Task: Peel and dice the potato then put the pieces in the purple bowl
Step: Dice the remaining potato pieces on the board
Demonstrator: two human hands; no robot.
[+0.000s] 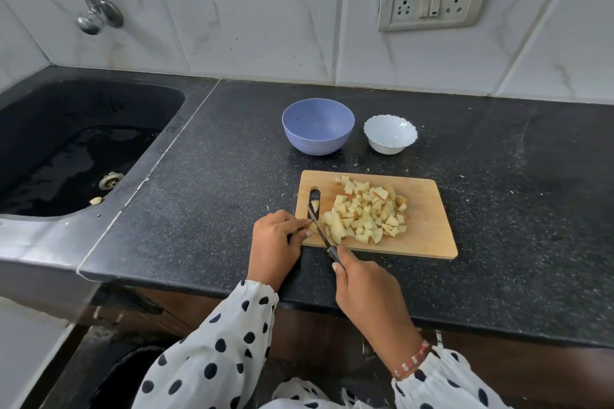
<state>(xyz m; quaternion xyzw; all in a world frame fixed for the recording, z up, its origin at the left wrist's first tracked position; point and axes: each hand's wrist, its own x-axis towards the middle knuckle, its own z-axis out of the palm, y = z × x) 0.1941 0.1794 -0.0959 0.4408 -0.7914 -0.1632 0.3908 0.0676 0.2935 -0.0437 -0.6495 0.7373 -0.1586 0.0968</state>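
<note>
**Last slice under the knife**

Nearest us, our right hand (360, 285) is wrapped round the handle of the knife (319, 229), forefinger along the top, so the blade angles across the near left corner of the cutting board (428, 226). Our left hand (277, 236) curls its fingertips onto a last small bit of potato (311, 228) just left of the blade, pinning it for the cut. Right of the blade sits the heap of diced potato (368, 212), pushed aside to keep room. One stray cube (315, 205) lies by the board's handle slot. Farther back on the worktop (515, 183) the purple bowl (318, 126) waits empty, within reach, beside a white bowl (390, 134).
</note>
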